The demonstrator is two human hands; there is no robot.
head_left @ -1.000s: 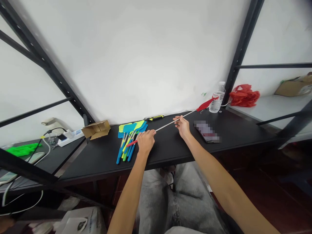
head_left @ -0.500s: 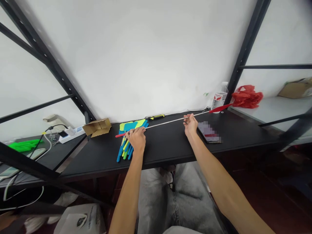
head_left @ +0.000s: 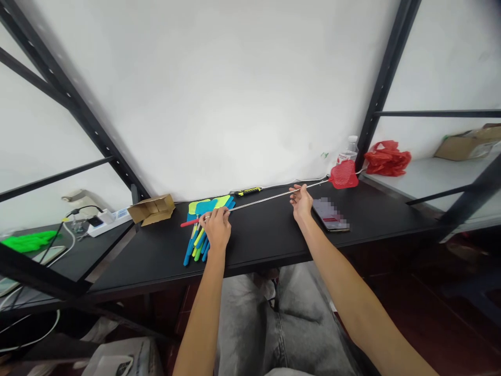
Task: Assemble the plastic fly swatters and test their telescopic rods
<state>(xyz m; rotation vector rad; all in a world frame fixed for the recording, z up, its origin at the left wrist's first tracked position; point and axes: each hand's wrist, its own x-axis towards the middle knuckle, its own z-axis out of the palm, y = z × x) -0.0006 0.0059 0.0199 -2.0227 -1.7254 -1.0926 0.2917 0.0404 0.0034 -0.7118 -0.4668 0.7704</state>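
Our left hand (head_left: pixel 217 228) grips the red swatter (head_left: pixel 344 175) at its handle; our right hand (head_left: pixel 302 203) pinches the rod. We hold it over the counter (head_left: pixel 262 240), head before the bottle (head_left: pixel 352 141) near the back right corner. Other swatters (head_left: pixel 207 206) lie by our left hand, the phone (head_left: pixel 331 215) beside our right.

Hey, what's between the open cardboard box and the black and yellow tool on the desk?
In the head view, blue and yellow-green fly swatters lie between the cardboard box and the tool.
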